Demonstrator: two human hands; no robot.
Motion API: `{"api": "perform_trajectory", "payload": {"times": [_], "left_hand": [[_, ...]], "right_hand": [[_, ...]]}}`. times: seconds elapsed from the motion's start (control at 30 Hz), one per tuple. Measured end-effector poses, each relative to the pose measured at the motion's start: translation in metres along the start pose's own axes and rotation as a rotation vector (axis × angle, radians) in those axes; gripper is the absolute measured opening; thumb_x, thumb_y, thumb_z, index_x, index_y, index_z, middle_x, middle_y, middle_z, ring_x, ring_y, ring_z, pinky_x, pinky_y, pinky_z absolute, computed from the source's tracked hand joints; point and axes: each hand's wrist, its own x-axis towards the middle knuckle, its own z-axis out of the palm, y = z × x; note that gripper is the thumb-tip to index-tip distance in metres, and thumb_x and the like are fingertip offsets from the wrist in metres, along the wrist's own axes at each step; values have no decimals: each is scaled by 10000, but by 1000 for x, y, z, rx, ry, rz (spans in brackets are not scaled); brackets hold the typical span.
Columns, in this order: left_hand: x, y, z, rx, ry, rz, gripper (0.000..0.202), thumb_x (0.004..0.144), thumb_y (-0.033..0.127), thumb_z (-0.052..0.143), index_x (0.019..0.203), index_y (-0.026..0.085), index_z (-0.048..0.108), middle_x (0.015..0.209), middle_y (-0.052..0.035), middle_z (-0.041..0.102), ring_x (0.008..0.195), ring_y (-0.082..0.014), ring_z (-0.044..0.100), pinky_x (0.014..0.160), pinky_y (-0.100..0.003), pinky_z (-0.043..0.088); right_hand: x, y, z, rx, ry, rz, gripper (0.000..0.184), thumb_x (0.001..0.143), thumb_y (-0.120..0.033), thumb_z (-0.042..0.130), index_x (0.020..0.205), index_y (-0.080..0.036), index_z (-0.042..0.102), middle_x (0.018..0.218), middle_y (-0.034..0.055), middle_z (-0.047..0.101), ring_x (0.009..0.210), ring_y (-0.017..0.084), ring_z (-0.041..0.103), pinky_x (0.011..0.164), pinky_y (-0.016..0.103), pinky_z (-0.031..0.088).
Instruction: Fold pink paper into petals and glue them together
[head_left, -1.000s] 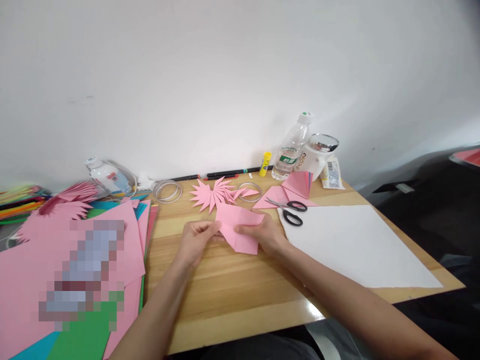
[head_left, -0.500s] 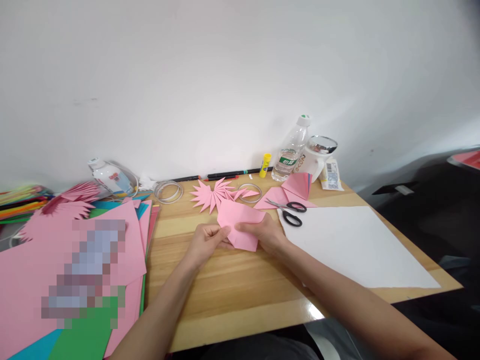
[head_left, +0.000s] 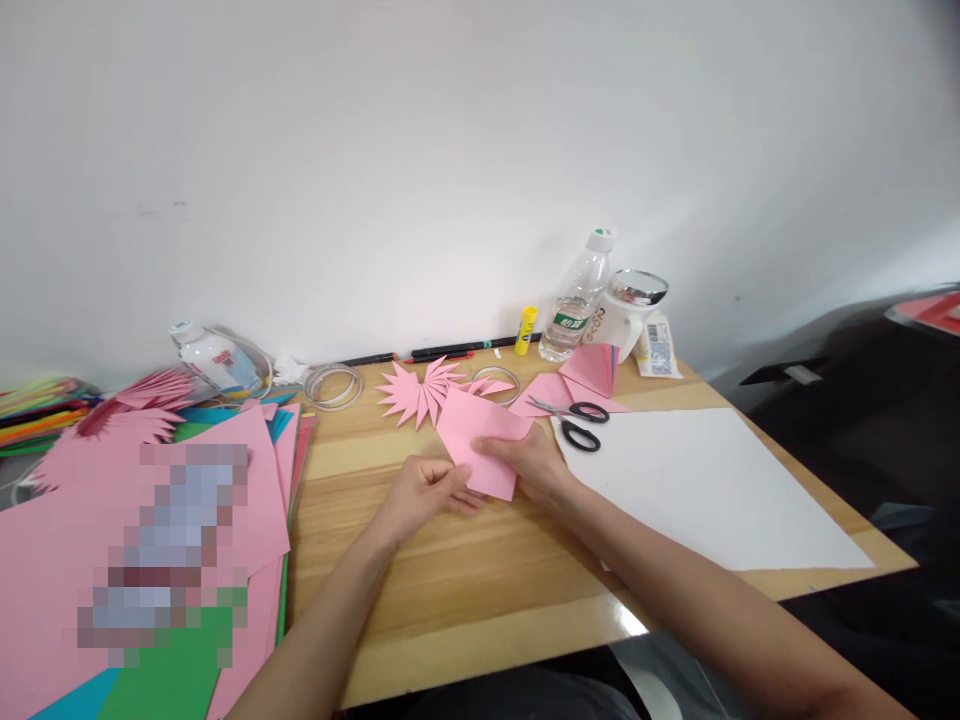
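A pink sheet of paper [head_left: 487,445] is held up above the wooden table. My right hand [head_left: 536,462] grips its right side, thumb lying across the front face. At the lower left edge, my left hand [head_left: 429,492] pinches the paper between thumb and fingers. Just behind the sheet lies a spiky pink folded-paper piece [head_left: 412,392]. Scissors [head_left: 581,425] with black handles rest to the right of my right hand, partly over folded pink paper [head_left: 544,392] and a white sheet [head_left: 705,490].
Along the wall stand a yellow glue stick [head_left: 526,330], a water bottle [head_left: 574,310] and a white mug [head_left: 626,315]. Tape rolls [head_left: 333,387] and black pens [head_left: 450,350] lie at the back. Stacked coloured paper [head_left: 262,490] covers the left, with a blurred-out object on top.
My left hand has slid down along the paper's lower left edge. The sheet's left corners now look sharper and flatter. My right hand keeps its grip, and the view has shifted slightly.
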Motion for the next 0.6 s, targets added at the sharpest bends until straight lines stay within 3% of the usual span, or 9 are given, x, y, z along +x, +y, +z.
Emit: {"api": "perform_trajectory", "payload": {"times": [0.23,0.43,0.6], "left_hand": [[0,1,4,35,47,1,417,643,521,665,591,112,600,579,-76,681,500,-168,648,517,-278,546],[2,-1,3,-51,0,41,387,705,493,623,722,107,614,713,-93,697,642,-190,668,577,-286,548],[3,0,-3,-23,236,167,243,696,354,671,643,132,588,587,-15,658,510,-128,612,516,-236,520]], "right_hand": [[-1,2,3,7,44,3,392,468,-228,796,799,-91,638,726,62,663,612,170,577,557,297,468],[1,-1,1,49,58,-20,388,440,-207,809,775,-112,636,719,56,670,612,174,590,585,315,488],[-1,-1,1,-24,-51,-3,405,462,-227,799,818,-99,656,790,86,686,682,198,609,637,328,488]]}}
